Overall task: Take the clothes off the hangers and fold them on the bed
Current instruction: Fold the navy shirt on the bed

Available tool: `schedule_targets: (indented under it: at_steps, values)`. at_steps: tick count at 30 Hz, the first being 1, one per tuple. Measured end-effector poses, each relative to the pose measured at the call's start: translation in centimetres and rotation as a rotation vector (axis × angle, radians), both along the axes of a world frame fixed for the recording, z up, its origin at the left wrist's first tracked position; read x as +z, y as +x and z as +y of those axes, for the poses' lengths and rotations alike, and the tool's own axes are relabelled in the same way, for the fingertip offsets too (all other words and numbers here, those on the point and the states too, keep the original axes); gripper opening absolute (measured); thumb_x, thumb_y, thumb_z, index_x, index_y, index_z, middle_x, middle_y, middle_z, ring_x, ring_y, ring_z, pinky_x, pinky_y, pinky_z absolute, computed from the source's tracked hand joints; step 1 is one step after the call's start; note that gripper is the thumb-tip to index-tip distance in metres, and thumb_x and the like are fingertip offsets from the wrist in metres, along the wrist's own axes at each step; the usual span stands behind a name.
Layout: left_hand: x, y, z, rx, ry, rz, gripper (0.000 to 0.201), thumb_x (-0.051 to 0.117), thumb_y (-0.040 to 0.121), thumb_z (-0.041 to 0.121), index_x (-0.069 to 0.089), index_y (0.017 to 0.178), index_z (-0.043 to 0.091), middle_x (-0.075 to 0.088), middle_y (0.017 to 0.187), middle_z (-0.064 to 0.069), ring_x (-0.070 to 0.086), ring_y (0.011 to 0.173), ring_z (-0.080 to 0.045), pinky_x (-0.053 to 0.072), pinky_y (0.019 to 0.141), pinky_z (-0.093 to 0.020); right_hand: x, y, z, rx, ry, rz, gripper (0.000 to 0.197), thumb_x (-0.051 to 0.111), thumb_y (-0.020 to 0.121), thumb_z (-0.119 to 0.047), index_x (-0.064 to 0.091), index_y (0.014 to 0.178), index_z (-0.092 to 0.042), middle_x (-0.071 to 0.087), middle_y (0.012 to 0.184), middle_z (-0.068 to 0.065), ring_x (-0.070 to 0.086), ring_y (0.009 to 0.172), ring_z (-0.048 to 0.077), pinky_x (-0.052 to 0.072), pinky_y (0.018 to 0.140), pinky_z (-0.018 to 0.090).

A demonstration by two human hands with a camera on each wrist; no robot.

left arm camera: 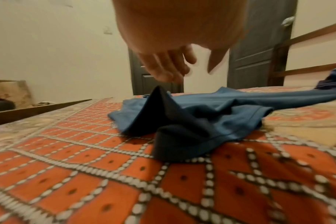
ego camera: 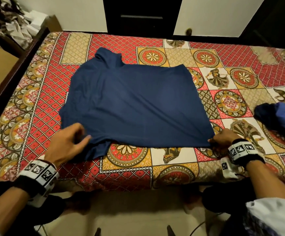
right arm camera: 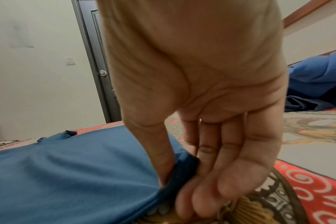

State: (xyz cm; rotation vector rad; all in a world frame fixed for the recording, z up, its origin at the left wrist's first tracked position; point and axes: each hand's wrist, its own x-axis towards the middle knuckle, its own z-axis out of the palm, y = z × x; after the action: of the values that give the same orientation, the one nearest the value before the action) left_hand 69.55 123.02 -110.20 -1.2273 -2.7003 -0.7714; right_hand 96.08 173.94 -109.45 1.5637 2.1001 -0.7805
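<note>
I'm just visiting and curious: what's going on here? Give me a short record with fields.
Surface: bed with patterned bedspread
Main garment: dark blue shirt, spread flat, off its hanger
Left hand: open above the near sleeve, gripping nothing
Right hand: pinches the shirt's near corner
Other clothes: crumpled blue pile at the bed's right edge
Folding: not yet begun

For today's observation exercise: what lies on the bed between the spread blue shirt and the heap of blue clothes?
Only bare bedspread separates the shirt from the heap, as the head view shows.
</note>
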Motion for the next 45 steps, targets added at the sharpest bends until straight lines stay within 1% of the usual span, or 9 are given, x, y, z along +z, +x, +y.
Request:
schedule_targets:
  at_steps: [4,9,14,22,25,30,33,38,45]
  values:
    - [-2.7,1.4,1.1,-0.243,-0.356,-0.073,0.061,0.063,0.078,0.077,0.061,0.114,0.027,0.058,0.107,0.011,0.055,0.094,-0.013,0.051,0.074,-0.032,0.8,-0.2,-0.6,-0.032,-0.052,0.048,0.026,0.080,0.087,-0.018,0.073,0.089,0.007,0.073,0.061,0.012,0.069,0.049,0.020,0.055,0.053,0.028]
    - [-3.1,0.7,1.6,-0.315,-0.318,0.026,0.034,0.050,0.081,0.038,0.071,0.099,0.017,0.063,0.093,0.004,0.059,0.082,-0.022,0.046,0.070,-0.037,1.5,-0.2,-0.1,-0.005,-0.123,0.059,0.016,0.078,0.089,-0.009,0.070,0.086,0.004,0.071,0.057,0.010,0.068,0.046,0.020,0.051,0.041,0.022]
    - [-1.2,1.3,1.3,-0.221,-0.218,-0.415,0.014,0.056,0.086,0.035,0.065,0.084,0.025,0.063,0.077,0.008,0.057,0.077,-0.012,0.043,0.074,-0.034,1.6,0.2,1.3,0.039,-0.169,0.018,0.012,0.078,0.088,-0.003,0.072,0.080,0.002,0.077,0.085,0.022,0.069,0.063,0.024,0.059,0.057,0.031]
    - [-1.3,1.3,0.6,-0.283,-0.572,-0.797,0.025,0.059,0.082,0.041,0.065,0.075,0.018,0.064,0.068,-0.003,0.057,0.060,-0.012,0.048,0.066,-0.039,1.2,-0.3,0.4,0.089,-0.109,-0.099,0.015,0.077,0.089,-0.007,0.074,0.093,0.007,0.074,0.063,0.009,0.066,0.046,0.016,0.051,0.047,0.025]
    - [0.1,0.7,1.3,-0.135,-0.411,-1.058,0.047,0.060,0.099,0.051,0.073,0.083,0.009,0.071,0.068,-0.016,0.066,0.054,-0.028,0.050,0.060,-0.030,0.4,-0.5,0.8,0.105,-0.049,-0.090,0.019,0.081,0.083,-0.012,0.075,0.092,0.005,0.077,0.073,0.013,0.072,0.065,0.027,0.059,0.066,0.034]
    - [-2.1,-5.0,-0.4,0.490,0.010,-0.462,0.026,0.070,0.093,0.038,0.071,0.099,0.012,0.076,0.095,-0.012,0.073,0.080,-0.032,0.055,0.077,-0.035,0.4,-1.1,0.9,0.087,0.120,-0.052,0.030,0.081,0.077,-0.027,0.071,0.077,0.002,0.074,0.078,0.018,0.070,0.071,0.031,0.057,0.066,0.034]
    - [-3.5,-8.0,-1.0,0.706,0.017,-0.521,0.031,0.074,0.091,0.029,0.066,0.106,0.002,0.072,0.093,-0.019,0.071,0.082,-0.036,0.057,0.078,-0.046,0.7,-2.0,0.9,0.081,0.167,0.010,0.020,0.080,0.076,-0.018,0.073,0.072,0.001,0.073,0.077,0.016,0.068,0.073,0.030,0.051,0.062,0.031]
    - [-4.4,-9.1,-0.6,0.848,0.139,-0.772,0.038,0.077,0.089,0.032,0.059,0.070,0.005,0.057,0.057,-0.016,0.053,0.048,-0.026,0.045,0.049,-0.027,0.1,-2.6,1.2,0.131,0.117,-0.027,0.020,0.087,0.064,-0.018,0.076,0.074,-0.004,0.075,0.077,0.014,0.071,0.076,0.032,0.062,0.075,0.041]
    - [-3.9,-9.1,-1.9,0.929,0.253,-0.734,0.036,0.075,0.089,0.028,0.064,0.071,-0.001,0.056,0.061,-0.014,0.052,0.063,-0.025,0.046,0.065,-0.042,-1.2,-1.7,2.3,0.128,0.087,-0.049,0.027,0.081,0.079,-0.012,0.066,0.098,-0.001,0.071,0.092,0.019,0.069,0.083,0.032,0.059,0.077,0.039]
